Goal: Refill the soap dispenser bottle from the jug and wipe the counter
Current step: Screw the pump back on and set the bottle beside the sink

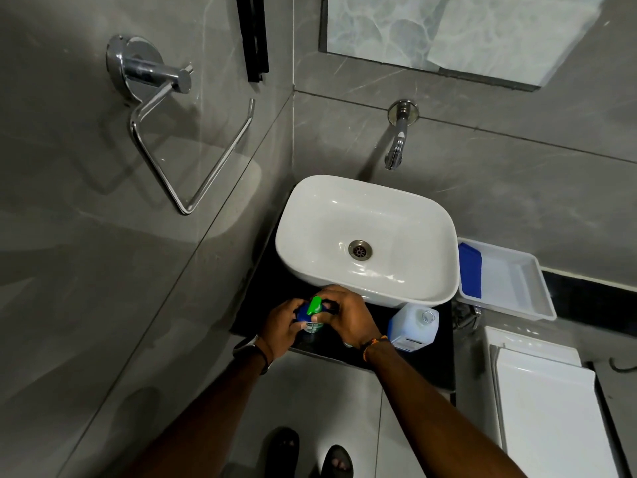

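The soap dispenser bottle [313, 317] stood on the black counter [406, 367] just in front of the basin [396, 219]. Both hands were clamped together on it: the left hand [281, 327] steadied the body, and the right hand [344, 319] curled round the green pump, probably to unscrew it. The jug [412, 326] stood near the basin's front right corner, within reach.

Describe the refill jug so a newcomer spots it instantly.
Start at the white sink on the black counter. By its front right corner, on the counter, stands the jug: squarish, translucent, pale bluish. Its neighbour to the left, the green-topped dispenser bottle, is small and held; the jug is untouched.
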A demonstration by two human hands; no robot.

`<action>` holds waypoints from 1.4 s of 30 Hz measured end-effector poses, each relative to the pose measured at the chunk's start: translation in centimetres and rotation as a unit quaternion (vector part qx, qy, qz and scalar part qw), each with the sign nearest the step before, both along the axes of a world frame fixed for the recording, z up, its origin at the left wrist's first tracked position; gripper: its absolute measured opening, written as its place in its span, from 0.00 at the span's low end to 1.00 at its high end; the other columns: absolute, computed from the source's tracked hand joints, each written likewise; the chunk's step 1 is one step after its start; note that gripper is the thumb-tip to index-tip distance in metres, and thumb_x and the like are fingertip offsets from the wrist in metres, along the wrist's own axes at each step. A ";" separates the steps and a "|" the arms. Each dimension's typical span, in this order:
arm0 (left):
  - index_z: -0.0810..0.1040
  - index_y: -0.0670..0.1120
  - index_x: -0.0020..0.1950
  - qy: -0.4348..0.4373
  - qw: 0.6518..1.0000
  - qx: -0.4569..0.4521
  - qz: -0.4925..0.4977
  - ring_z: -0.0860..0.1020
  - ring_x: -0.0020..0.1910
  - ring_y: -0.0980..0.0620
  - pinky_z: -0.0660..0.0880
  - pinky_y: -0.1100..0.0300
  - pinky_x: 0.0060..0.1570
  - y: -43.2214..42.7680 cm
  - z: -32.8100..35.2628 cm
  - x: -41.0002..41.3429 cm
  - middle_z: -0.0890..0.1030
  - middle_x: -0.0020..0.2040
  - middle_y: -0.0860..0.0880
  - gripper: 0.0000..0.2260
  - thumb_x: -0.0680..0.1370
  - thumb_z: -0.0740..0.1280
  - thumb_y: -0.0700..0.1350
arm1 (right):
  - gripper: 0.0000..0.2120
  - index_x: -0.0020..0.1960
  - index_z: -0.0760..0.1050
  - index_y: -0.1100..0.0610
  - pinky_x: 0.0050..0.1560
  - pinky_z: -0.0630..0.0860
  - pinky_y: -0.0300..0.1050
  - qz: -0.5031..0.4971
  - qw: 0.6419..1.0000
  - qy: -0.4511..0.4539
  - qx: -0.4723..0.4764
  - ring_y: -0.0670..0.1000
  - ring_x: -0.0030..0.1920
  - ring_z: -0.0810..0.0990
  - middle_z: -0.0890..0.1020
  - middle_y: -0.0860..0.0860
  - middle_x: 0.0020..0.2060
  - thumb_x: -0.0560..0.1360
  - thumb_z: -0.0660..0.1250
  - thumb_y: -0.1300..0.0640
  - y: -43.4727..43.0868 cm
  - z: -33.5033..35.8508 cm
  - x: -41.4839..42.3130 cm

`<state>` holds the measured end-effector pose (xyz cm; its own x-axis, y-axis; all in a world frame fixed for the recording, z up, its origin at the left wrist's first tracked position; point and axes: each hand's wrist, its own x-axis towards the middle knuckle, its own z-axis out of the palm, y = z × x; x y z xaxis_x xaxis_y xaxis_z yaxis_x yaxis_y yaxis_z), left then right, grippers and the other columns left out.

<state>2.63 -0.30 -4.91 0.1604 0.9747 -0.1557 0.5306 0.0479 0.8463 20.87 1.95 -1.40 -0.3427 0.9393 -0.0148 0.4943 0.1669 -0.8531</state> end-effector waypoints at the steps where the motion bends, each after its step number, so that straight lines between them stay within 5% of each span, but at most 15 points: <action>1: 0.74 0.37 0.62 0.002 1.000 0.002 -0.002 0.82 0.51 0.42 0.79 0.48 0.54 0.0 0.0 0.0 0.80 0.56 0.38 0.17 0.73 0.68 0.31 | 0.20 0.57 0.84 0.54 0.60 0.79 0.54 -0.003 1.000 0.009 -0.010 0.50 0.55 0.82 0.83 0.49 0.54 0.66 0.81 0.62 -0.1 0.1 0.0; 4: 0.74 0.37 0.62 0.005 1.000 0.006 -0.006 0.82 0.52 0.44 0.79 0.50 0.55 -0.1 0.0 0.0 0.80 0.57 0.39 0.17 0.73 0.69 0.32 | 0.29 0.65 0.81 0.48 0.64 0.79 0.50 0.000 0.999 0.039 -0.017 0.47 0.61 0.81 0.83 0.44 0.59 0.67 0.81 0.64 -0.3 0.5 0.4; 9: 0.73 0.37 0.62 0.015 1.000 0.015 -0.011 0.80 0.55 0.44 0.77 0.48 0.58 -0.2 -0.1 -0.1 0.79 0.58 0.39 0.18 0.73 0.69 0.31 | 0.17 0.58 0.84 0.49 0.52 0.81 0.41 0.043 0.997 -0.003 0.063 0.45 0.50 0.84 0.85 0.44 0.52 0.76 0.73 0.67 0.1 2.0 0.7; 24: 0.75 0.40 0.65 0.036 0.998 0.046 -0.033 0.78 0.55 0.43 0.77 0.48 0.59 -0.3 0.4 -0.1 0.78 0.56 0.40 0.19 0.74 0.67 0.31 | 0.16 0.51 0.83 0.57 0.54 0.80 0.51 0.137 0.983 -0.071 0.098 0.52 0.50 0.83 0.85 0.51 0.49 0.74 0.66 0.74 1.3 3.4 0.4; 36: 0.73 0.38 0.65 0.008 0.999 0.036 -0.013 0.78 0.56 0.43 0.76 0.46 0.59 -0.6 0.3 -0.8 0.77 0.58 0.39 0.18 0.76 0.65 0.32 | 0.20 0.48 0.82 0.57 0.54 0.79 0.47 0.169 0.979 -0.083 0.079 0.51 0.49 0.82 0.84 0.50 0.47 0.68 0.61 0.77 2.2 3.9 -0.9; 39: 0.74 0.36 0.61 -0.010 1.000 0.025 0.015 0.78 0.54 0.43 0.76 0.46 0.55 -0.7 0.3 -1.2 0.78 0.56 0.37 0.15 0.76 0.63 0.39 | 0.18 0.48 0.82 0.57 0.53 0.79 0.47 0.150 0.981 -0.073 0.096 0.51 0.48 0.82 0.84 0.50 0.47 0.70 0.63 0.76 2.1 4.1 -2.1; 42: 0.73 0.36 0.65 -0.048 0.995 0.039 0.074 0.78 0.54 0.48 0.77 0.55 0.56 -1.4 0.5 -1.8 0.78 0.57 0.42 0.33 0.76 0.58 0.64 | 0.16 0.48 0.82 0.58 0.51 0.79 0.50 0.128 0.982 -0.075 0.117 0.54 0.47 0.82 0.85 0.53 0.47 0.71 0.63 0.74 2.3 4.1 -4.2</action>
<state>0.83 -1.72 -4.44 0.0242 0.9973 -0.0689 0.4391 0.0514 0.8970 16.72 4.24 2.73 -0.5789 0.8062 0.1222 0.5275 0.4845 -0.6978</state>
